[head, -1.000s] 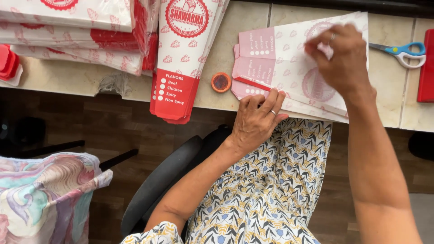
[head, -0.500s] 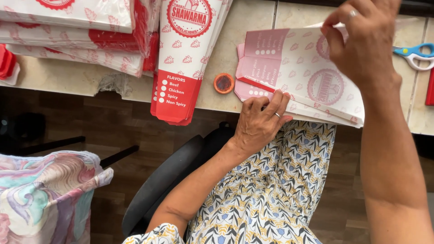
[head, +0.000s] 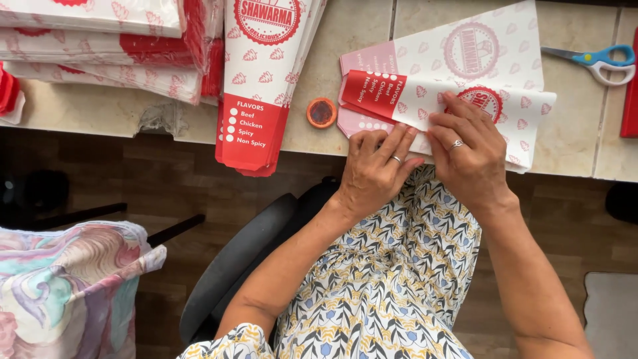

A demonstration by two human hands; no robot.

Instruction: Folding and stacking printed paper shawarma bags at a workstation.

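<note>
- Since half a second ago, the right hand point(head: 468, 149) has come down from above the sheet and now lies on it, and a flap of the paper wrapper point(head: 465, 100) has been folded over, its red printed end now facing up.
- Both hands press flat on the wrapper at the near edge of the counter point(head: 359, 30); neither is closed around anything.
- Fingers of the left hand point(head: 375, 166) are spread on the wrapper's lower left corner, with a ring on one of them.
- Right-hand fingers are extended over the folded flap, just beside the left hand and touching its fingertips.
- Just left of the left hand's fingertips sits a small round orange lid point(head: 321, 112), apart from the wrapper.
- Farther left, a stack of folded wrappers point(head: 262, 80) hangs its red end over the counter edge, with more stacks point(head: 100, 46) beyond it.
- Up and to the right of the right hand, well apart, lie blue-handled scissors point(head: 595, 60).
- Below the hands, a patterned dress point(head: 392, 279) and a dark chair point(head: 239, 266) show.
</note>
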